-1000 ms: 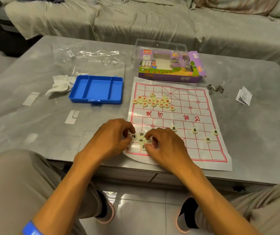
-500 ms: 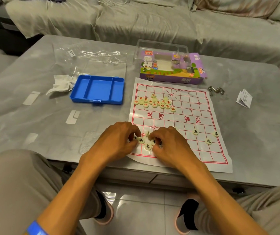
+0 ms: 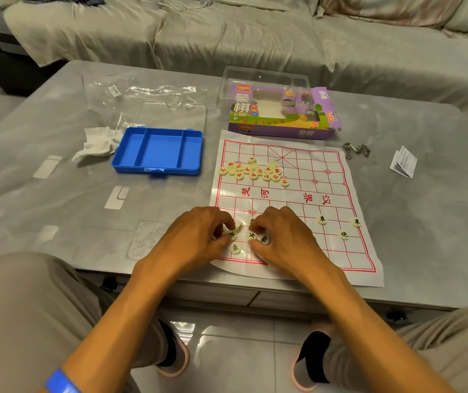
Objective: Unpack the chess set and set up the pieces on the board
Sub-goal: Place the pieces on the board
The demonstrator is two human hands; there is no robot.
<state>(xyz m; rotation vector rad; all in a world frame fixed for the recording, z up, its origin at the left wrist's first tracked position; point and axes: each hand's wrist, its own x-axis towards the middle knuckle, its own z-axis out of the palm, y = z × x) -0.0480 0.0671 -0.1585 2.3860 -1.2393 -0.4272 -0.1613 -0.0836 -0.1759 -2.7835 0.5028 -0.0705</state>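
A white paper board (image 3: 298, 199) with red lines lies on the grey table. Several cream discs with red characters (image 3: 252, 171) sit heaped at its far left. Cream discs with black characters (image 3: 235, 248) cluster at the near left, under my hands. Three more black-marked discs (image 3: 343, 234) stand spread on the right side. My left hand (image 3: 198, 236) pinches a tilted black-marked disc at the cluster's left. My right hand (image 3: 284, 236) has its fingertips curled onto discs at the cluster's right; some pieces are hidden under both hands.
A blue compartment tray (image 3: 157, 151) sits left of the board, with a crumpled tissue (image 3: 96, 143) and clear plastic bag (image 3: 147, 95) beyond. The purple game box (image 3: 281, 114) stands behind the board. A metal puzzle (image 3: 356, 150) and folded leaflet (image 3: 403, 163) lie right.
Both hands have stayed over the black-marked cluster, shuffling the discs. One disc now lies free below the fingers, and the left hand has tipped a disc up.
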